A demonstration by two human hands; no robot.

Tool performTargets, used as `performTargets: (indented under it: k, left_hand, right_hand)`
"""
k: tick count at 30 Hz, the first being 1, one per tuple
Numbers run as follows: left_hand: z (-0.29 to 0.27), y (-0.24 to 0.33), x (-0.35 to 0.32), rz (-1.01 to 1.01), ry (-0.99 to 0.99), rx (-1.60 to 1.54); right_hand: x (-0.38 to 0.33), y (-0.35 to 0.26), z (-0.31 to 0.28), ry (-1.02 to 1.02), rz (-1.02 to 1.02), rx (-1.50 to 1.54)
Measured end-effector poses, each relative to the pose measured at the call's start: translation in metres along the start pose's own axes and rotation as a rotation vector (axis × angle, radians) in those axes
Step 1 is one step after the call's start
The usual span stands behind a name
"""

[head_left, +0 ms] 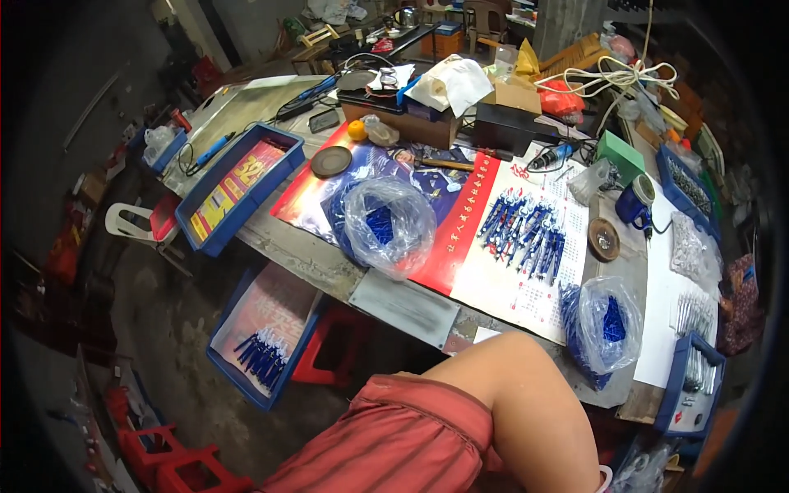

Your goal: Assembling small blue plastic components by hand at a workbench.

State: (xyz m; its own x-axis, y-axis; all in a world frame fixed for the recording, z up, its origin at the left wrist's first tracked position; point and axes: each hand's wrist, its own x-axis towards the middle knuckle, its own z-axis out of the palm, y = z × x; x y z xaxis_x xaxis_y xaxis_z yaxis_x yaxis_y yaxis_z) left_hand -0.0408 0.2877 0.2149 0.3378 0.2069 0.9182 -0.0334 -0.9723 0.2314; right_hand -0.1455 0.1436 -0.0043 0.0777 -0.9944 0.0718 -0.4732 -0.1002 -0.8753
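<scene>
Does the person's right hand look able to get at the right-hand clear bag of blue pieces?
Probably yes: the clear bag sits near the front edge of the table, its mouth appearing open, with nothing over it. The right hand is out of view.

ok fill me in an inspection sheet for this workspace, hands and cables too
Surface: grey table, partly covered by a colourful poster
Work things: blue pens spread on the poster, more in a lower tray; left bag and right bag, both clear, hold blue pieces
Clutter: green box and brown dish on the right
Hands: nothing seen
Cables: pale cable bundled at far right
Surroundings: red stools at lower left
</scene>
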Motion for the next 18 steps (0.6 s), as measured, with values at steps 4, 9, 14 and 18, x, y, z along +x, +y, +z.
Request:
performTargets:
  k: [4,9,14,18]
  left_hand:
    - [0.025,-0.038,0.004,-0.199,-0.294,0.16]
    - [0.029,-0.052,0.005,-0.4,-0.3,0.031]
    - [-0.046,0.06,-0.011,-0.708,0.222,0.313]
    - [-0.077,0.128,-0.159,-0.974,1.077,0.986]
  right_hand:
    - [0.001,-0.005,-0.005,0.021,0.03,0.028]
    - [-0.016,-0.013,0.006,0.063,0.098,0.099]
    - [-0.045,-0.021,0.011,0.144,0.195,0.179]
    - [-0.075,-0.023,0.014,0.238,0.285,0.253]
